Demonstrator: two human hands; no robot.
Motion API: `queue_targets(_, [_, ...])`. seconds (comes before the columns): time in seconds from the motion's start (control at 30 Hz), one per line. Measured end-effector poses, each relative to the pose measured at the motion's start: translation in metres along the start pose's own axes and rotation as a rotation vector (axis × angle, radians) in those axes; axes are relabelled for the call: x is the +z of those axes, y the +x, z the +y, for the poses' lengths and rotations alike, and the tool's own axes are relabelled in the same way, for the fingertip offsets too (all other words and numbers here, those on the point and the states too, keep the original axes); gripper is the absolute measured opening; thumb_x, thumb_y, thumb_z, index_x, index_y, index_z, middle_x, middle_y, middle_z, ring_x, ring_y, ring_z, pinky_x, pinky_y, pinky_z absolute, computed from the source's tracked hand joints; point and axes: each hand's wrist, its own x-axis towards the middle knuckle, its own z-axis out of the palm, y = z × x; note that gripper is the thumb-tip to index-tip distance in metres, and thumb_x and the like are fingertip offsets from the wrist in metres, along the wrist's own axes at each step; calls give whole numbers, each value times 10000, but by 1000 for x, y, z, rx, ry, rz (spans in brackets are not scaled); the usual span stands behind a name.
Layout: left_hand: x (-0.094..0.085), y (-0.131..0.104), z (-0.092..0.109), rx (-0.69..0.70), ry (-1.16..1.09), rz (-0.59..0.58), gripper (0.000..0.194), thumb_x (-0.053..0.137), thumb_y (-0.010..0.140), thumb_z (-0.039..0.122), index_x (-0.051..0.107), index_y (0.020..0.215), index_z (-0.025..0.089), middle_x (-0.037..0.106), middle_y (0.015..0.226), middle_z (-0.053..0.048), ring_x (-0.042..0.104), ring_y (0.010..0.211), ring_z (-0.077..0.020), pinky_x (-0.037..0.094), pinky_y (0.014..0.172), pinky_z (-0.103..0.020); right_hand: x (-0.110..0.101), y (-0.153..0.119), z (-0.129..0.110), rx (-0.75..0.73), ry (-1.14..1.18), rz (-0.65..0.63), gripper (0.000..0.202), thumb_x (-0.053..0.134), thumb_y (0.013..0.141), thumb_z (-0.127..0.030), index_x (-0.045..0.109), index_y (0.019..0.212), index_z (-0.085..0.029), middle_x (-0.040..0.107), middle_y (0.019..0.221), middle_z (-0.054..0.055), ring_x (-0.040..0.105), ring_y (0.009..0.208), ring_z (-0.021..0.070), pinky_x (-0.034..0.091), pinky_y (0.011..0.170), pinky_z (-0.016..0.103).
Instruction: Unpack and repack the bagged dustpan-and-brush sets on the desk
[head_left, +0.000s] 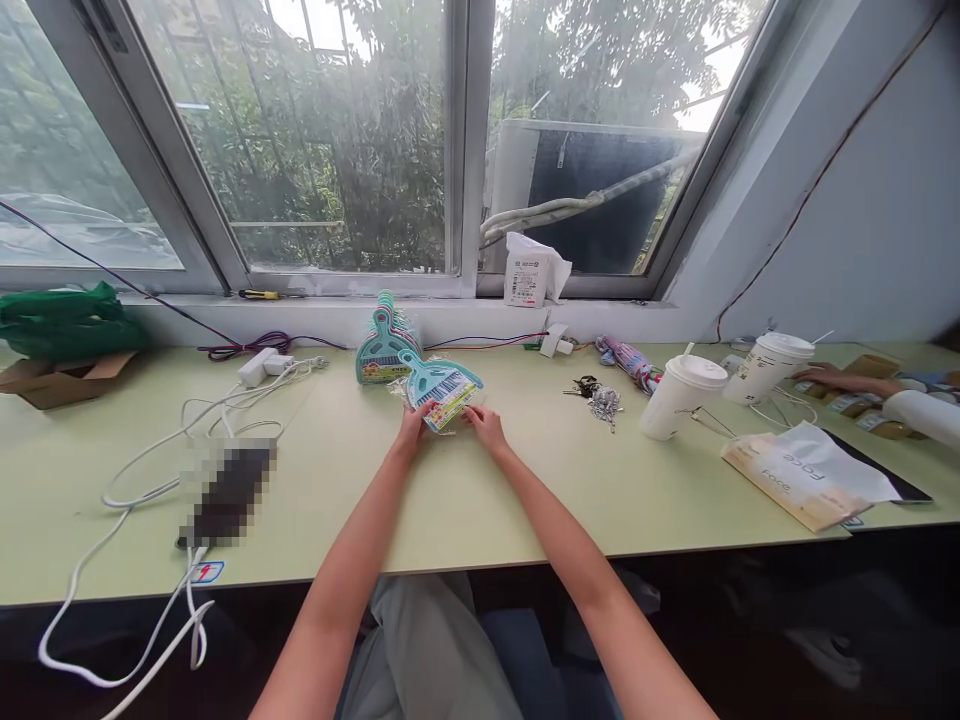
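A teal mini dustpan (430, 378) in clear wrapping, with a striped insert and a yellow label, is held tilted just above the table. My left hand (411, 426) is closed on its lower left edge. At its lower right corner, my right hand (487, 428) pinches the edge of the pack. Behind it, against the wall below the window, stands a row of similar wrapped dustpans (381, 345) with their handles up. The fingertips of both hands are partly hidden by the pack.
White cables (150, 490) and a blurred dark device (231, 492) lie left. On the right are keys (592, 390), a folded umbrella (630, 362), white cups (682, 395) and a tissue pack (806, 475). Another person's hand (832, 378) reaches in at far right.
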Motion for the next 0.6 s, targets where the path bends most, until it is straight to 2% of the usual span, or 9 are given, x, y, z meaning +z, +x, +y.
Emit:
queue_targets(0.13, [5,-6,1,-22,20,-130,654,737,698,352,461,1278,233,658,1100,-83,669,820,-184,554,640,-282,-4,2,-3,197,480,100,338,712,711,-422,592,934,-198,708,819,24,678,731,179,539,812,341])
queue_targets(0.23, [3,-5,3,-42,76,-166,656,693,729,433,441,1313,273,657,1118,-66,673,841,-188,555,667,-302,-7,1,-5,276,659,206,445,780,659,-287,520,1010,-202,711,819,11,689,745,166,558,816,335])
queue_targets(0.3, [-1,-2,4,-37,123,-141,598,654,752,480,481,1286,272,663,1111,-59,674,854,-181,552,692,-302,-10,1,-6,297,694,236,472,780,653,-223,496,1030,-208,714,825,6,693,764,163,572,788,324])
queue_targets(0.37, [-8,3,5,-16,158,-72,505,637,763,490,572,1183,218,678,1067,-71,675,829,-167,546,706,-287,-15,0,-6,295,697,222,467,768,655,-192,500,1037,-210,719,845,8,695,783,164,582,756,314])
queue_targets(0.47, [-17,10,4,-8,159,54,394,650,760,447,657,996,131,703,916,-90,671,715,-151,546,692,-290,-21,1,-10,289,677,155,414,757,651,-176,548,1008,-191,728,868,23,698,790,169,589,741,301])
queue_targets(0.6, [-23,14,5,10,102,104,318,638,774,377,675,921,97,705,808,-91,667,649,-161,557,682,-329,-29,4,-23,310,670,68,375,761,627,-150,615,972,-153,735,865,43,700,765,171,593,720,276])
